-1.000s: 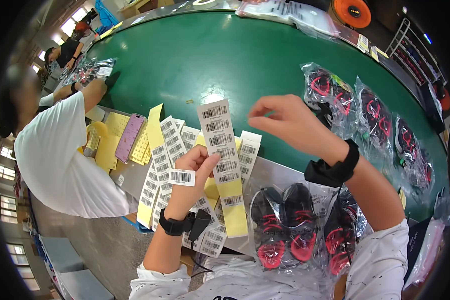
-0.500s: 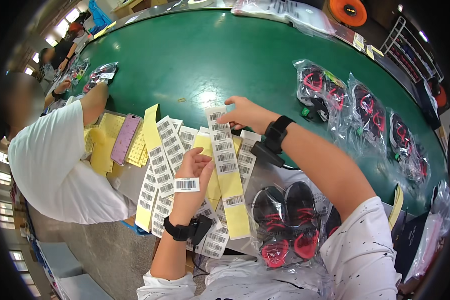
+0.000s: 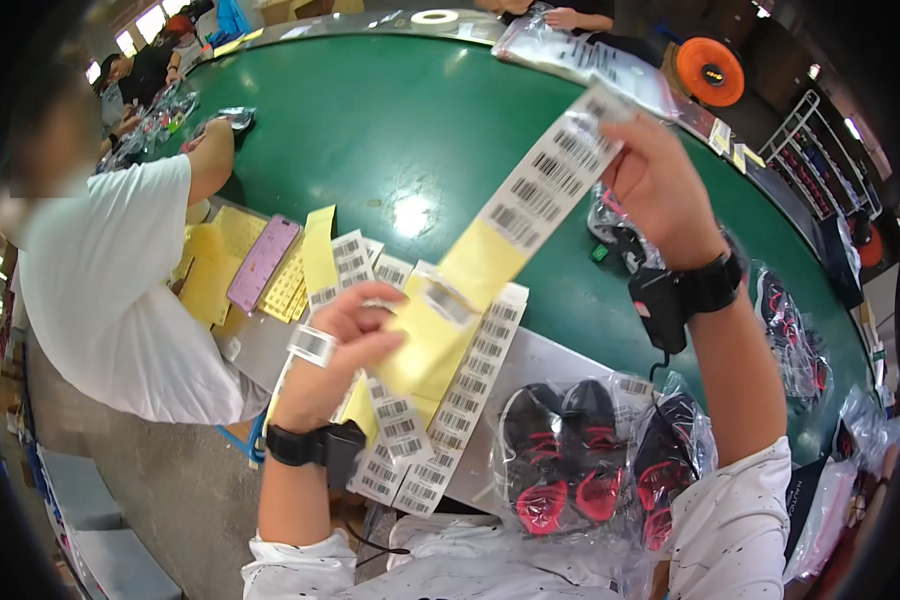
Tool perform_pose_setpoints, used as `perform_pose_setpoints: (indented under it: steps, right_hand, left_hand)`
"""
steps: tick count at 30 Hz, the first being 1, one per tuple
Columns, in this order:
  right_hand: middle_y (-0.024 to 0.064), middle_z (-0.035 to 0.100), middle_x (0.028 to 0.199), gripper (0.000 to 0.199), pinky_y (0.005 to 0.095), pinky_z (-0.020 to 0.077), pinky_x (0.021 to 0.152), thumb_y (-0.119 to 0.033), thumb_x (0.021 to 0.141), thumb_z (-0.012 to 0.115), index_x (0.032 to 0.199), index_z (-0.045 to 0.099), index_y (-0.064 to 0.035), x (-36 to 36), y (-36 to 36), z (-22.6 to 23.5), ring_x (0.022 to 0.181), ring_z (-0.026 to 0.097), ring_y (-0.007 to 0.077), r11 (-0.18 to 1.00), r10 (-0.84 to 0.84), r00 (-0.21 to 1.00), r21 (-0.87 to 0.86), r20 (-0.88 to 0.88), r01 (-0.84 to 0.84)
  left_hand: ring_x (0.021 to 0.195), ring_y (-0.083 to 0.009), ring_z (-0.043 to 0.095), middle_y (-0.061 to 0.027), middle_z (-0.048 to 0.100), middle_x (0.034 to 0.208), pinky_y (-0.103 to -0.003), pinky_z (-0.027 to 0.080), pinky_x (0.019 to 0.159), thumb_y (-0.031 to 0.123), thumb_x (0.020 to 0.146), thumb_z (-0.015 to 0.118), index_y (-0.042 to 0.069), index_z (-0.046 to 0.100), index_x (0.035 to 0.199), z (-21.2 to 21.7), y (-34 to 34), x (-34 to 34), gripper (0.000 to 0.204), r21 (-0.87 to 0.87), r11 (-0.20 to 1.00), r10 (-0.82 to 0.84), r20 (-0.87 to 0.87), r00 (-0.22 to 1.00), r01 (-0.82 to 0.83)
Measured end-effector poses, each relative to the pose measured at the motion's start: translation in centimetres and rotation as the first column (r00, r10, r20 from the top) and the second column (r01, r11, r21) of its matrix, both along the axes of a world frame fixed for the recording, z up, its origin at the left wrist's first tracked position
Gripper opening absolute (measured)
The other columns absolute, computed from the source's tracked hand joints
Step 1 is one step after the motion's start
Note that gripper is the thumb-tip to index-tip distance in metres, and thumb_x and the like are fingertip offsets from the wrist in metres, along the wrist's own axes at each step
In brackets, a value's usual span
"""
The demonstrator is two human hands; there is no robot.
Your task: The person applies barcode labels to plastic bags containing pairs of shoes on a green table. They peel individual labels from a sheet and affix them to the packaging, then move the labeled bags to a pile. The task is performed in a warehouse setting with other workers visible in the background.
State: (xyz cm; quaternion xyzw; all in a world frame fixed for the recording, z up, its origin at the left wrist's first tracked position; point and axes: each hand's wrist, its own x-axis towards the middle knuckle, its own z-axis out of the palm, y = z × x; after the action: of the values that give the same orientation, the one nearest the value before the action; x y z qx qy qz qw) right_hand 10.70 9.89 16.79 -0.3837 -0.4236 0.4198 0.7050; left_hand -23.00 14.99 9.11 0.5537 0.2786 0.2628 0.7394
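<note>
My right hand pinches the upper end of a long yellow-backed strip of barcode labels, raised slantwise over the table. Several white labels stay on its upper part; a single one sits lower down, with bare yellow backing around it. Beside the strip's lower end is my left hand, its thumb and fingers apart, the thumb tip at the strip's edge. A loose barcode label is stuck near my left wrist. More label strips lie overlapping beneath my hands.
Bagged black-and-red shoes lie near my lap, with more bagged shoes at the right. A pink phone rests on yellow sheets to the left. A person in a white shirt sits close on my left. The green tabletop stretches beyond.
My right hand has lifted the strip's upper end up and to the right, so the strip now slants. My left hand has shifted left and slightly up. The view has moved a little.
</note>
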Motion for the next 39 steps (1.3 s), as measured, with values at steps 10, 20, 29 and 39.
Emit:
perform_pose_setpoints:
  steps: [10,20,29,39]
  right_hand:
    - [0.0098,0.069,0.1,0.045,0.0261,0.0517,0.077,-0.007,0.084,0.069,0.124,0.051,0.0017,-1.8,-7.2,-0.4,0.086,0.065,0.0105,0.574,0.695,0.719,-0.616,0.018,-0.54]
    - [0.0025,0.065,0.108,0.03,0.0264,0.0483,0.084,-0.023,0.097,0.057,0.119,0.061,-0.0029,-3.7,-8.4,-2.0,0.096,0.059,0.0075,0.857,0.367,0.93,-0.395,0.019,-0.33]
    - [0.0082,0.066,0.088,0.025,0.0288,0.0499,0.073,-0.02,0.094,0.058,0.108,0.066,-0.0017,-0.8,-10.1,-7.6,0.081,0.06,0.0093,0.832,0.267,0.865,-0.554,0.425,0.015]
    - [0.0102,0.063,0.077,0.014,0.03,0.0487,0.063,-0.008,0.082,0.068,0.092,0.069,0.0008,0.4,-8.7,-6.8,0.067,0.061,0.0185,0.942,-0.159,0.71,-0.109,0.686,0.317]
  left_hand:
    - [0.082,-0.0102,0.061,-0.0059,0.06,0.106,-0.024,0.052,0.072,0.01,0.092,0.061,0.004,0.053,0.121,8.4,6.4,4.1,0.03,0.015,0.951,0.288,0.319,0.903,-0.309]
    - [0.105,-0.0259,0.064,-0.0245,0.054,0.127,-0.037,0.051,0.094,0.042,0.101,0.043,0.007,0.025,0.144,7.6,3.1,16.5,0.059,0.027,0.994,0.079,0.519,0.851,-0.108]
    - [0.086,-0.0085,0.063,-0.0091,0.07,0.099,-0.022,0.05,0.075,-0.001,0.089,0.061,0.0,0.058,0.124,-1.8,-4.7,18.6,0.035,0.269,0.963,-0.053,0.073,0.996,0.031]
    - [0.083,-0.0068,0.062,-0.0065,0.069,0.094,-0.02,0.048,0.075,0.002,0.09,0.063,-0.003,0.061,0.119,-2.7,-4.8,18.2,0.029,0.243,0.969,0.021,0.051,0.998,-0.033]
